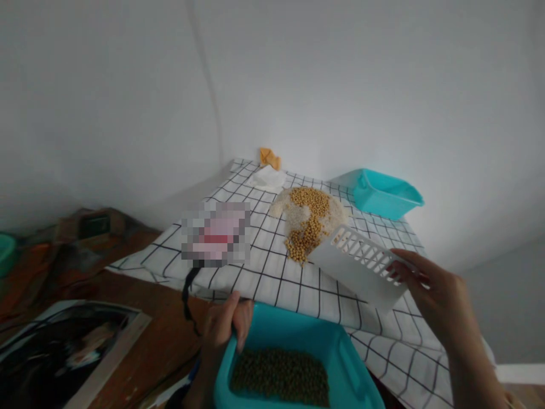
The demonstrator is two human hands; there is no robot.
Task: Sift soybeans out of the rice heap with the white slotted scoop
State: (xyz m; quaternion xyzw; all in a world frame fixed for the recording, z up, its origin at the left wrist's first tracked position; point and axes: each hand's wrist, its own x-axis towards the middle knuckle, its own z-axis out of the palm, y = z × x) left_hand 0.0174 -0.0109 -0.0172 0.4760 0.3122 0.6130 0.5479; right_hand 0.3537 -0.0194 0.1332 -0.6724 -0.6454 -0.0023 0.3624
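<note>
Slotted white board (353, 270) at the near edge of the soybeans (315, 201)

Held aslant above the checked cloth of the surface (264, 264), the board had its left end at the nearest soybeans, touching or just short of them; one view could not settle which. Pale grains (298, 215) lay around the soybeans. Good handling, as a judgement, called for the solid lower edge to stay low and even along the cloth, slots uppermost, with slow strokes so that nothing rolled past either end. Below the surface's front edge, a teal basin (293, 326) held small dark beans (281, 375); keeping it steady and level looked equally important.

From the lower right, the right hand (432, 292) reached across with the forearm slanting upward, its fingers pinched together on the slotted rim near the board's right end. Gripping so far from the working end probably cost some control. Low and to the left, the left hand (225, 322) had its fingers curled snugly over the basin's left rim, thumb raised.
</note>
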